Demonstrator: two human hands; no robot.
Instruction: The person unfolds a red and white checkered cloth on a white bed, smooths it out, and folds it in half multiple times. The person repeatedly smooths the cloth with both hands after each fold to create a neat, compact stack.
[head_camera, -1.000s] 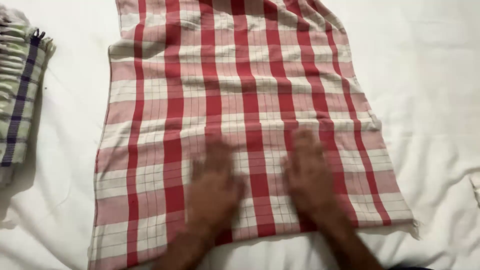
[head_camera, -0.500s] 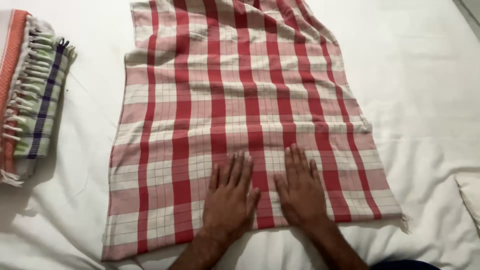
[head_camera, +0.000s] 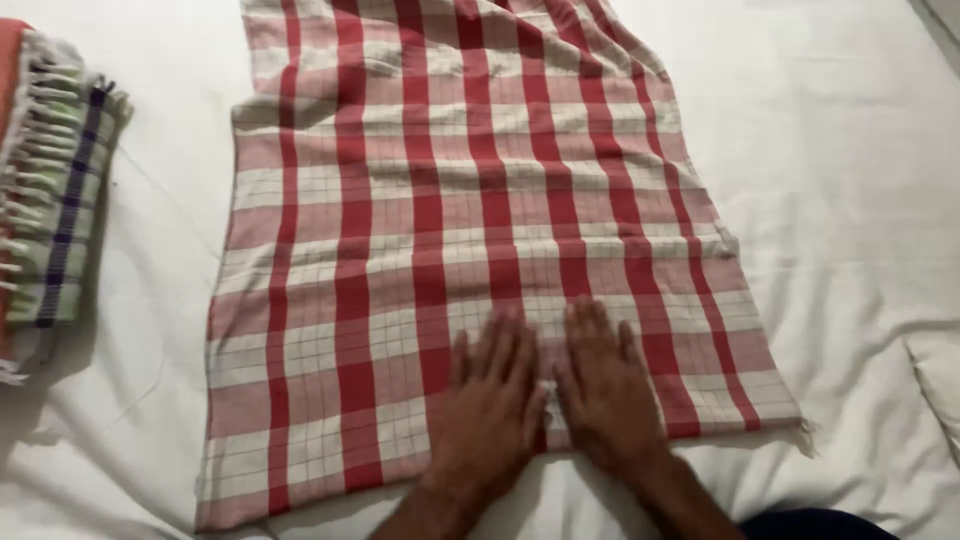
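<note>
- Both hands lie flat and open on the checked cloth (head_camera: 470, 230), palms down, fingers spread a little, holding nothing.
- Left hand (head_camera: 492, 400) rests on the near part of the cloth, close to its near edge, fingers pointing away from the person.
- Right hand (head_camera: 603, 385) lies just beside it, the two thumbs almost touching between them.
- Red and white, the cloth is spread out in one layer on the white sheet (head_camera: 850, 180); its far end runs out of view at the top.
- Judging by how it lies, the cloth is already laid out and mostly smooth, with slight ripples along the right edge; no fold shows yet, so any folding is not begun.
- At the left edge of the view, well apart from the cloth, sits a stack of folded cloths (head_camera: 50, 190) with fringed ends, in green, white, purple and orange.
- Near the right edge, a white pillow corner (head_camera: 940, 375) shows.
</note>
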